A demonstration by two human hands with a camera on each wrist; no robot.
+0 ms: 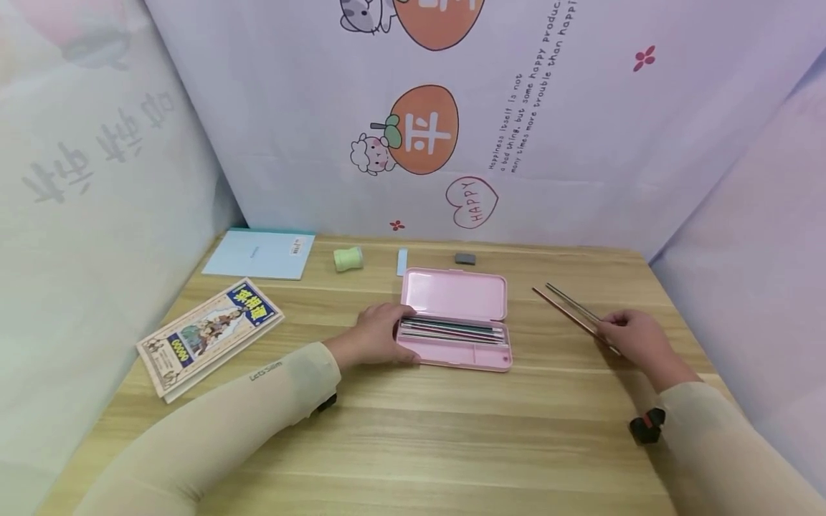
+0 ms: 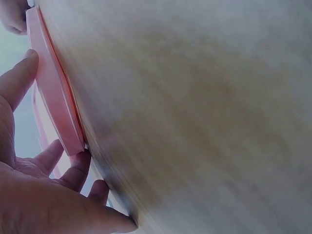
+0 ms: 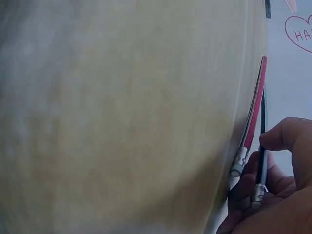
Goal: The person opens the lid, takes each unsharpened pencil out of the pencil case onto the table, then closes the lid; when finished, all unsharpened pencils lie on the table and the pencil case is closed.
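Firstly, nearest: two pale sleeves (image 1: 258, 394), on a wood-grain table (image 1: 439, 444).

Right hand (image 1: 637, 340): pinching a dark pencil (image 1: 572, 302) between thumb and fingers, right of the case. Red pencil (image 1: 564, 313): just beside the dark one, eraser end by the fingers; whether they touch it, cannot tell.

Left hand (image 1: 377, 335): gripping the left end of the case, thumb at the near edge.

Pencil case (image 1: 445, 353): pink, on the table between the hands, lid raised at the far side; several pencils (image 1: 452, 331) lying lengthwise inside.

Book (image 1: 209, 337): illustrated cover, at left, slanted.

Farther: grey block (image 1: 465, 259), pale blue strip (image 1: 402, 261), light green barrel-shaped piece (image 1: 348, 259), blue notebook (image 1: 254, 254).

Farthest: printed cloth (image 1: 290, 143), upright behind the table.
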